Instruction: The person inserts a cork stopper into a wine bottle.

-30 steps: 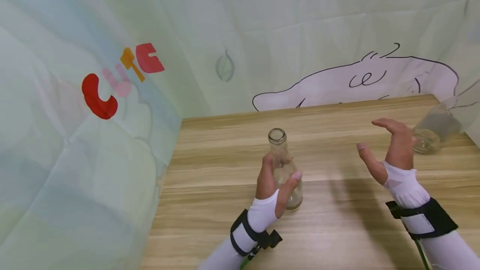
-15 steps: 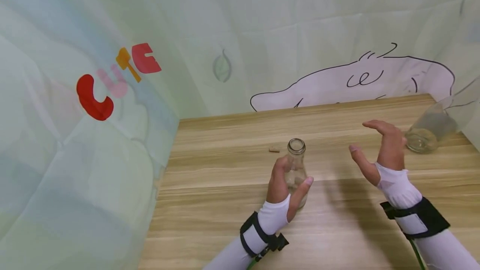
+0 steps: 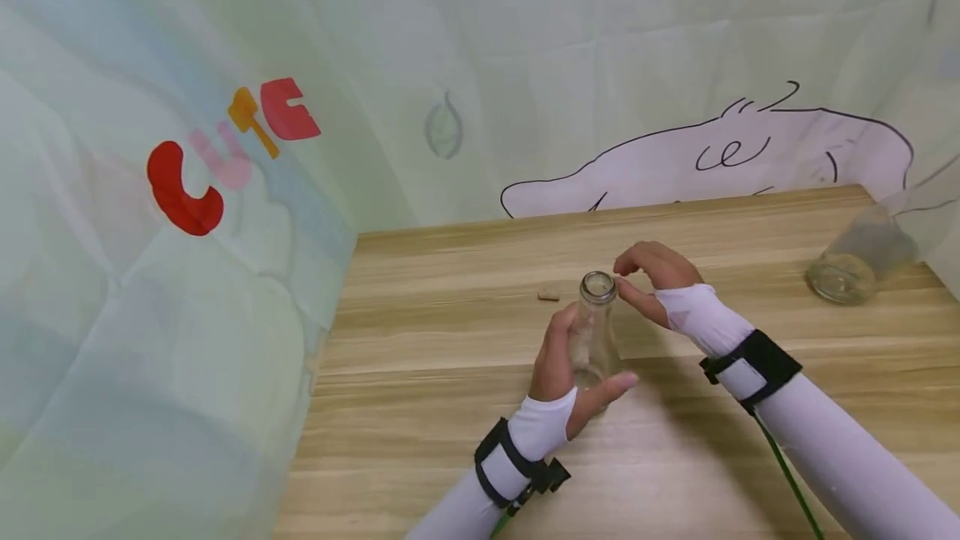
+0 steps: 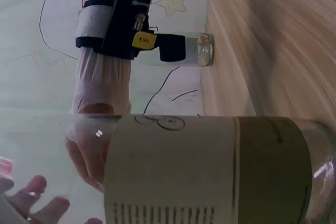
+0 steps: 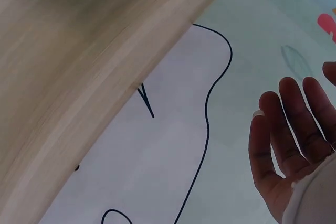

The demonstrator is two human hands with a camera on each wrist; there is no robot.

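Note:
A clear glass bottle stands on the wooden table with its mouth up. In the left wrist view it fills the foreground, showing a cream and brown label. My left hand stays around the bottle's side; its fingers are partly behind the glass and its thumb sticks out straight, away from the body. Close beside the bottle's mouth is my right hand, index finger and thumb apart with nothing between them. Its other fingers look loosely extended in the right wrist view. A small cork lies behind the bottle.
Another clear glass bottle stands at the table's right side. Hanging cloth walls with printed drawings enclose the table at the back and left.
The right hand has moved left to the bottle's mouth. The left hand first shifted the bottle rightward, uncovering the cork; its thumb has since swung off the bottle.

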